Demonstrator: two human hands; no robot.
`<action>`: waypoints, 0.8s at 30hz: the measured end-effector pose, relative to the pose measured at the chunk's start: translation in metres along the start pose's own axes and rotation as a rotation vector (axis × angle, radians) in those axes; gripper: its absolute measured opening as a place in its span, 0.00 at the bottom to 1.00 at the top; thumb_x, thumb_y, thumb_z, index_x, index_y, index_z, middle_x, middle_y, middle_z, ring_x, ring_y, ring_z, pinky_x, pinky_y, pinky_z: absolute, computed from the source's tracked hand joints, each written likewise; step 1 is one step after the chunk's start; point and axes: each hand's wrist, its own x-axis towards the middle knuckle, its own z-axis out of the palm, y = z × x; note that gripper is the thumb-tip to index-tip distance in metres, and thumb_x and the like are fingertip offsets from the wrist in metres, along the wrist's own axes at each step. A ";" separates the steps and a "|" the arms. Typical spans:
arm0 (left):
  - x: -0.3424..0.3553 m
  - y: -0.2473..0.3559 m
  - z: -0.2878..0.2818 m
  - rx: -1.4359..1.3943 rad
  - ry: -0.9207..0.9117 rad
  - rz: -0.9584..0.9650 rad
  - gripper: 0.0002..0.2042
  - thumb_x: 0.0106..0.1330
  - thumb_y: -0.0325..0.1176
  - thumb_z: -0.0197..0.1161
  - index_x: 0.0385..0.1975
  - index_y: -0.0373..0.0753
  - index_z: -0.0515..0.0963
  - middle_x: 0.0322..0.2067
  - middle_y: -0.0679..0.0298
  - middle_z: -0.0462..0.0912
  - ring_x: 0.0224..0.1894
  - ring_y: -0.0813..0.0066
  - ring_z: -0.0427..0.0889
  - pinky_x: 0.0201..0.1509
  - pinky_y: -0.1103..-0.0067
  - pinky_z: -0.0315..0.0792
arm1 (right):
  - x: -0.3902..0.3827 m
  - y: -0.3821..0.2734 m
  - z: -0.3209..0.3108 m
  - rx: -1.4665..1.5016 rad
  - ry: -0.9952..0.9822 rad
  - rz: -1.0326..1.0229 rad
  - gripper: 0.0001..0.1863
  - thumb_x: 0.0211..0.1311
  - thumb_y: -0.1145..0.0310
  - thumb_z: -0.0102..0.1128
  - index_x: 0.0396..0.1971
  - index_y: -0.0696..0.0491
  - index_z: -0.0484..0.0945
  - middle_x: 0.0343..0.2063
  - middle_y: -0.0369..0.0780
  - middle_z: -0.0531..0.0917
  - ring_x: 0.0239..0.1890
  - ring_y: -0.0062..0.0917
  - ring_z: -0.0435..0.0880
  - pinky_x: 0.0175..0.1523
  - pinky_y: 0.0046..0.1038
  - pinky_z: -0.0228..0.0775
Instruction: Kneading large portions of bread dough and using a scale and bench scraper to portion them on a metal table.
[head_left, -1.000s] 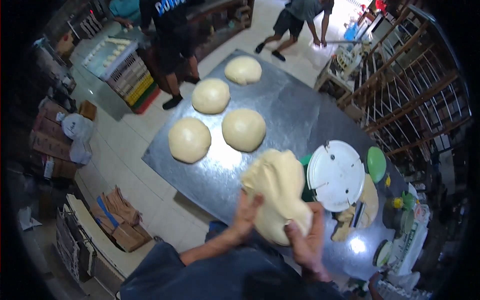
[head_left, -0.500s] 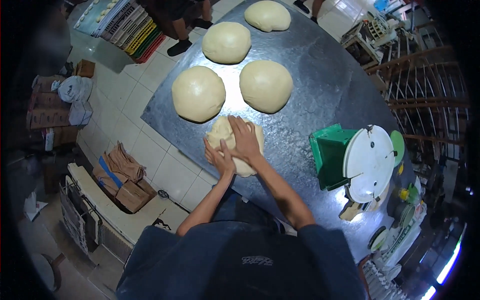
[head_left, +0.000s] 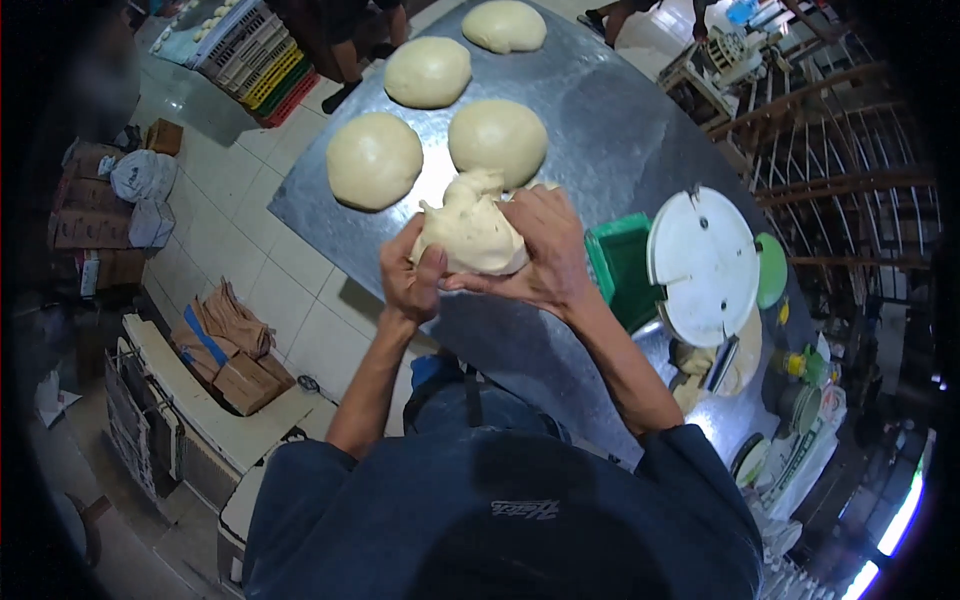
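A pale, uneven lump of dough (head_left: 468, 238) is held up off the table between both my hands. My left hand (head_left: 408, 275) grips its left side, thumb pressed to the front. On the other side my right hand (head_left: 548, 245) wraps the dough, fingers curled over the top and thumb along its lower edge. Just beyond are smooth, round dough balls: one ahead (head_left: 498, 143), one to the left (head_left: 374, 161), one farther back (head_left: 428, 72) and another at the far end (head_left: 504, 26). The lump partly overlaps the nearest ball in view.
The dark metal table (head_left: 620, 120) carries a green scale (head_left: 625, 265) with a round white pan (head_left: 704, 266) on my right. A metal scraper (head_left: 721, 364) lies near it. Stacked crates (head_left: 262, 70) and another person's legs (head_left: 343, 55) are beyond the table's left side. Cardboard boxes (head_left: 250, 383) sit at lower left.
Both hands have lifted the lump from the table, where they were pressing it with hands overlapping. Now they grip it from opposite sides. The whole view has shifted somewhat.
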 end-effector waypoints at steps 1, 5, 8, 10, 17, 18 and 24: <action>-0.011 -0.005 -0.001 0.092 -0.013 0.130 0.26 0.65 0.52 0.50 0.36 0.29 0.76 0.28 0.55 0.80 0.31 0.66 0.80 0.35 0.76 0.72 | -0.016 0.001 -0.002 0.001 -0.001 0.014 0.30 0.35 0.41 0.72 0.33 0.51 0.80 0.29 0.39 0.79 0.37 0.35 0.79 0.41 0.33 0.67; -0.126 -0.090 0.017 0.355 -0.085 0.154 0.24 0.68 0.51 0.47 0.33 0.31 0.77 0.30 0.50 0.79 0.35 0.52 0.77 0.39 0.64 0.68 | -0.152 0.033 0.055 -0.078 -0.086 -0.067 0.28 0.40 0.41 0.68 0.32 0.51 0.81 0.30 0.41 0.76 0.44 0.35 0.75 0.49 0.37 0.63; -0.220 -0.122 0.012 0.301 -0.466 -0.625 0.25 0.72 0.47 0.42 0.37 0.29 0.77 0.35 0.47 0.81 0.43 0.57 0.78 0.49 0.69 0.68 | -0.235 0.022 0.090 0.091 -0.446 0.361 0.29 0.46 0.40 0.66 0.34 0.53 0.83 0.31 0.43 0.79 0.46 0.37 0.76 0.49 0.37 0.65; -0.207 -0.110 0.007 0.426 -0.666 -0.832 0.30 0.72 0.53 0.36 0.46 0.31 0.76 0.45 0.45 0.79 0.53 0.57 0.75 0.57 0.69 0.66 | -0.213 0.037 0.055 0.503 -1.179 0.622 0.29 0.51 0.44 0.65 0.40 0.56 0.82 0.43 0.45 0.79 0.47 0.35 0.76 0.52 0.34 0.67; 0.004 -0.160 -0.054 0.970 -0.201 -0.187 0.24 0.67 0.53 0.53 0.53 0.40 0.74 0.52 0.44 0.71 0.58 0.52 0.68 0.59 0.62 0.63 | -0.154 0.081 0.032 -0.127 0.294 0.790 0.30 0.60 0.44 0.56 0.49 0.57 0.76 0.42 0.49 0.81 0.44 0.39 0.79 0.50 0.36 0.68; 0.021 -0.157 -0.033 0.796 -0.303 -0.202 0.23 0.66 0.52 0.54 0.52 0.41 0.74 0.50 0.45 0.73 0.56 0.51 0.70 0.58 0.63 0.64 | -0.156 0.085 0.040 -0.140 0.302 0.795 0.30 0.60 0.44 0.56 0.49 0.57 0.76 0.42 0.49 0.81 0.44 0.39 0.79 0.50 0.36 0.68; 0.018 -0.184 0.066 0.766 -0.864 -0.283 0.30 0.61 0.58 0.55 0.53 0.39 0.74 0.43 0.47 0.75 0.46 0.49 0.76 0.50 0.65 0.71 | -0.190 0.101 0.136 0.465 0.195 1.514 0.35 0.61 0.39 0.51 0.52 0.58 0.72 0.44 0.53 0.78 0.52 0.44 0.74 0.55 0.36 0.65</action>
